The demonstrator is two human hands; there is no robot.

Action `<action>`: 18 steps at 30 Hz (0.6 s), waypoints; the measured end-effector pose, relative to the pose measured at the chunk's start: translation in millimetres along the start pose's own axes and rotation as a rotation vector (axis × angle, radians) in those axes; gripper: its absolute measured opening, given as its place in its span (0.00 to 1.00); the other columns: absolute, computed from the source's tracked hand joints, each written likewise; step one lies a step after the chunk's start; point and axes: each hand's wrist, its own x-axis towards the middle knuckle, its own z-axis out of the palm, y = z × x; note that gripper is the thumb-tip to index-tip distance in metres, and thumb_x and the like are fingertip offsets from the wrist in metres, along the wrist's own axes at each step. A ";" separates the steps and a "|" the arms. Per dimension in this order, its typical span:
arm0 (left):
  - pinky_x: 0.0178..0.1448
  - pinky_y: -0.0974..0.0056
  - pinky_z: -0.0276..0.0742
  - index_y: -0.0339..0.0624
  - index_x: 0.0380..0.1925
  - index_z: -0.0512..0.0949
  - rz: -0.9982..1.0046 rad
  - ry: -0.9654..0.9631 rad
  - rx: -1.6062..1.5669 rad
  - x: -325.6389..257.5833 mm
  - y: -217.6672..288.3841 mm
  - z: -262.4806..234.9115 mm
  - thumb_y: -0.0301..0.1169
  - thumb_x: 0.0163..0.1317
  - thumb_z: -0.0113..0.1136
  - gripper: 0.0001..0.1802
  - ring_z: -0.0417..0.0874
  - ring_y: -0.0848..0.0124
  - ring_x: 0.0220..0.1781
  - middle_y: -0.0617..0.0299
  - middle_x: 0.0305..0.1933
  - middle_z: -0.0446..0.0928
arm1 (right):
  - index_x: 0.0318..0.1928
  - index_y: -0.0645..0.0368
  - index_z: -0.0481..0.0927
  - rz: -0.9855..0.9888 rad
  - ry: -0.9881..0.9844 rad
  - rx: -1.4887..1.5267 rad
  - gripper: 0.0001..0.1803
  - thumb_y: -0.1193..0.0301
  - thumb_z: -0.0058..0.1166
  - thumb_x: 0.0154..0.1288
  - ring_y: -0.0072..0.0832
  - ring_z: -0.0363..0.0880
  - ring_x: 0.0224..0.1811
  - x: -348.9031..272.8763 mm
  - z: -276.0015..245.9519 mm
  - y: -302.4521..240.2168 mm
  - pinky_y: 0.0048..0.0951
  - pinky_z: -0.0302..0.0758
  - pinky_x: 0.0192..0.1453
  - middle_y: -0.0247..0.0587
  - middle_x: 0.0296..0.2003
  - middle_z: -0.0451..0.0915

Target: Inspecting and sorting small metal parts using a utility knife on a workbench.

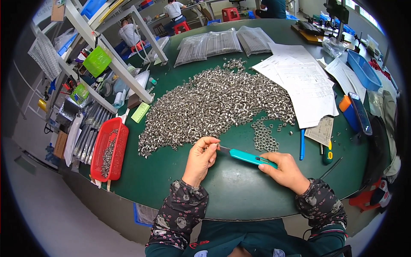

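My right hand [282, 170] is closed around a teal utility knife [246, 156], its blade pointing left. The blade tip meets the fingertips of my left hand [201, 157], which pinch a small metal ring mostly hidden by the fingers. Beyond my hands a wide heap of small shiny metal rings [209, 103] covers the green table [239, 197]. A flat group of rings [264, 136] lies on end, side by side, at the heap's right edge.
A red basket [120, 147] with metal pieces stands at the left edge. Papers [306, 88], a blue pen [302, 144], a yellow-green screwdriver handle [328, 153] and a phone [360, 113] lie right. Bagged rods [222, 43] lie at the back; other people sit beyond.
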 end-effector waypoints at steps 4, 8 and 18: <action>0.16 0.81 0.53 0.38 0.37 0.72 0.037 -0.015 0.072 -1.5 -0.8 4.6 0.26 0.59 0.50 0.07 0.62 0.85 0.16 0.66 0.28 0.71 | 0.37 0.62 0.77 0.015 -0.023 0.023 0.15 0.63 0.53 0.53 0.42 0.76 0.30 -0.8 -1.3 1.4 0.35 0.71 0.33 0.48 0.29 0.77; 0.16 0.80 0.53 0.38 0.36 0.72 0.071 -0.014 0.179 -1.8 -2.2 3.6 0.26 0.59 0.51 0.06 0.61 0.85 0.16 0.66 0.26 0.71 | 0.36 0.61 0.77 0.011 0.067 -0.109 0.14 0.64 0.55 0.52 0.41 0.75 0.25 -5.6 0.6 -6.1 0.36 0.70 0.29 0.46 0.26 0.76; 0.15 0.81 0.53 0.38 0.37 0.71 -0.033 0.081 0.015 -1.0 -1.0 6.3 0.26 0.60 0.49 0.06 0.61 0.86 0.16 0.61 0.28 0.73 | 0.36 0.60 0.77 -0.086 0.184 -0.204 0.15 0.63 0.54 0.52 0.42 0.75 0.26 -6.1 2.4 -5.7 0.36 0.71 0.29 0.46 0.27 0.77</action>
